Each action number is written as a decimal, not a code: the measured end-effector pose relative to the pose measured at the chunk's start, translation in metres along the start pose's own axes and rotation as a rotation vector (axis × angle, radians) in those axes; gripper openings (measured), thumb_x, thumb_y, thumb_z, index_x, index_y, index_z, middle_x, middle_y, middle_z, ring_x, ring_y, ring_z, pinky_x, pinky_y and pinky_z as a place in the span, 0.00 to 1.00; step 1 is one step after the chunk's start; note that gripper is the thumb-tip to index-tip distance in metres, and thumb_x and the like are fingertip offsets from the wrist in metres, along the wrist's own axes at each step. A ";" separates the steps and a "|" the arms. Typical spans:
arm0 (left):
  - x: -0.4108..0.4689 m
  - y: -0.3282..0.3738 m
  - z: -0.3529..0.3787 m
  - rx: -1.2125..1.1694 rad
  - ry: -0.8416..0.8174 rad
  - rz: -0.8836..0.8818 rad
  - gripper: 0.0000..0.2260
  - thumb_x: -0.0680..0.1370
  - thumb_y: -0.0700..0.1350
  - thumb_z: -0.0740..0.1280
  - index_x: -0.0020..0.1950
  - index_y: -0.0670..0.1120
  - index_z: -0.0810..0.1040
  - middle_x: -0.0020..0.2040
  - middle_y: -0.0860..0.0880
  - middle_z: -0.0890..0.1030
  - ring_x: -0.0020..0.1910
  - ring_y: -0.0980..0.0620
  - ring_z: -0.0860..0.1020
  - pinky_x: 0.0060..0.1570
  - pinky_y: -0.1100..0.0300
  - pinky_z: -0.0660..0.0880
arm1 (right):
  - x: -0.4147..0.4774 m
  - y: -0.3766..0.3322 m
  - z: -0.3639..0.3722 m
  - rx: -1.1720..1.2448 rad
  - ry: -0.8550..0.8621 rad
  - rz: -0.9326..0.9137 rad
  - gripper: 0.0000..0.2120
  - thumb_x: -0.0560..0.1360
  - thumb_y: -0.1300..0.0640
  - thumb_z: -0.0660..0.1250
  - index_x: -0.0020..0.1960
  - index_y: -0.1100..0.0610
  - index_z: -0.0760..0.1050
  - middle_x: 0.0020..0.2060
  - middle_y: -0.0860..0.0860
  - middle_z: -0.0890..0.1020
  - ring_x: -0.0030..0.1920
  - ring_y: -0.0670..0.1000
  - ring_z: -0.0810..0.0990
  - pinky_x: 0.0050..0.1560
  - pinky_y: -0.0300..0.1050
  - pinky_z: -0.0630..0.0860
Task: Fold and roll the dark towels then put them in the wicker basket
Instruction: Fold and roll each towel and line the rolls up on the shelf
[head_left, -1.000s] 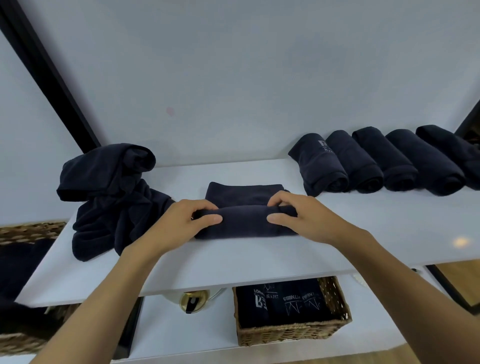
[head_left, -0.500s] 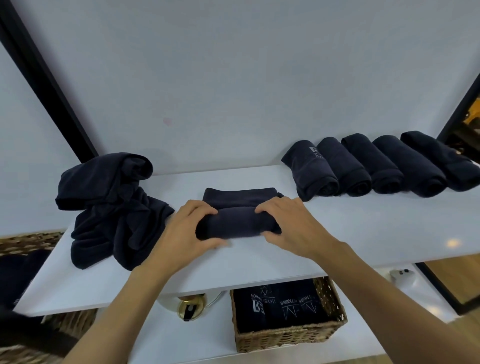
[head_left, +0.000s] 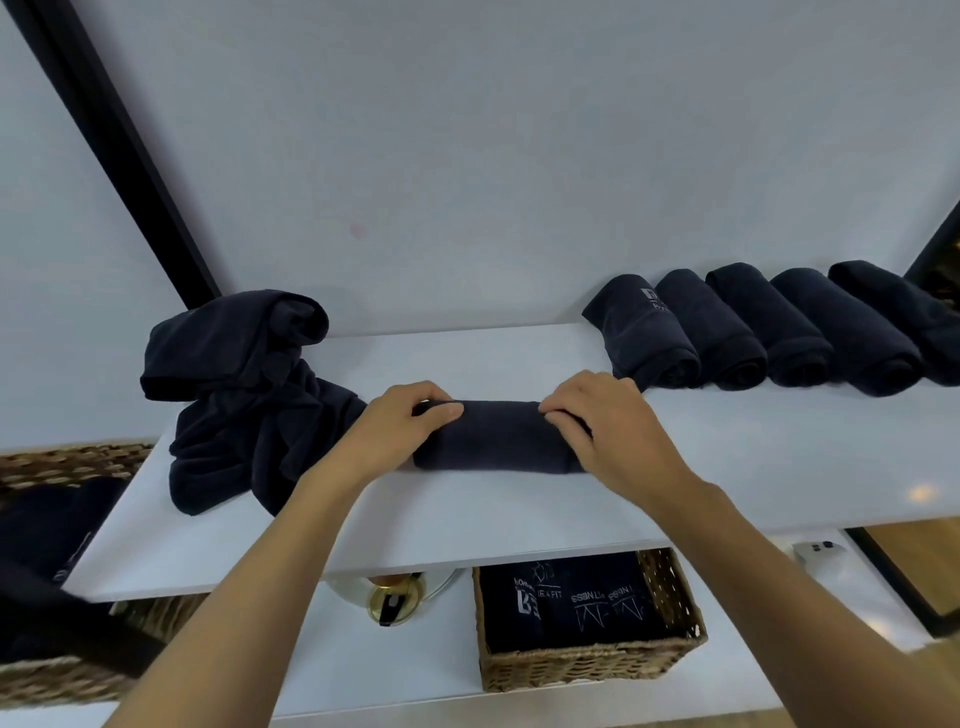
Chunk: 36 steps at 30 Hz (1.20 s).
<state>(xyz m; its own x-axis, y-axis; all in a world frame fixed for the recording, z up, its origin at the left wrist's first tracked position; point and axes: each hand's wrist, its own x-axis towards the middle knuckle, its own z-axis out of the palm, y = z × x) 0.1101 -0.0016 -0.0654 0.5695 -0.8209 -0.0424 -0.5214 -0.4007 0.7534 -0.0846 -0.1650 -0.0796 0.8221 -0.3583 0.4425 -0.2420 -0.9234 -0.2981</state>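
- white upper shelf (head_left: 727, 467) runs across in front of me, with a small warm light glare (head_left: 922, 491) near its right end
- plain pale wall (head_left: 467, 156) behind the shelf, with a faint pink mark (head_left: 357, 230) on it
- black slanted post (head_left: 119, 150) on the left, running from top left down to the shelf's back edge
- black frame edge (head_left: 930, 254) at far right
- white lower shelf (head_left: 363, 665) beneath the upper shelf
- round gold-coloured object (head_left: 393, 600) on the lower shelf, half hidden under the upper shelf's front edge, can't tell what it is
- small white device (head_left: 821, 552) on the right of the lower shelf
- wooden floor (head_left: 904, 556) at lower right
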 end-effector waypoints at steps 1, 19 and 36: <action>0.002 0.000 0.000 0.005 0.011 -0.007 0.06 0.80 0.52 0.66 0.48 0.52 0.81 0.45 0.58 0.81 0.49 0.56 0.77 0.47 0.64 0.69 | -0.004 -0.002 0.002 -0.037 0.008 -0.021 0.13 0.79 0.48 0.60 0.54 0.51 0.80 0.49 0.46 0.81 0.49 0.50 0.77 0.52 0.44 0.66; -0.010 0.035 0.050 -0.832 0.190 -0.283 0.17 0.79 0.44 0.68 0.66 0.47 0.69 0.56 0.42 0.81 0.48 0.42 0.84 0.47 0.49 0.83 | 0.032 -0.012 0.003 0.162 -0.253 0.400 0.15 0.71 0.42 0.70 0.42 0.54 0.74 0.36 0.48 0.79 0.38 0.50 0.77 0.36 0.43 0.71; 0.107 0.120 0.134 -0.659 0.267 -0.198 0.23 0.82 0.49 0.60 0.76 0.47 0.63 0.69 0.46 0.74 0.66 0.46 0.74 0.60 0.56 0.71 | 0.077 0.048 -0.015 -0.282 -0.041 0.340 0.15 0.82 0.57 0.55 0.65 0.53 0.74 0.60 0.54 0.76 0.58 0.56 0.73 0.54 0.49 0.73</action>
<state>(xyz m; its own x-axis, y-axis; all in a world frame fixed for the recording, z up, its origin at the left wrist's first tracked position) 0.0233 -0.1917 -0.0679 0.7923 -0.5979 -0.1213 0.0499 -0.1346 0.9896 -0.0406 -0.2394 -0.0467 0.6899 -0.6475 0.3238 -0.6286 -0.7576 -0.1758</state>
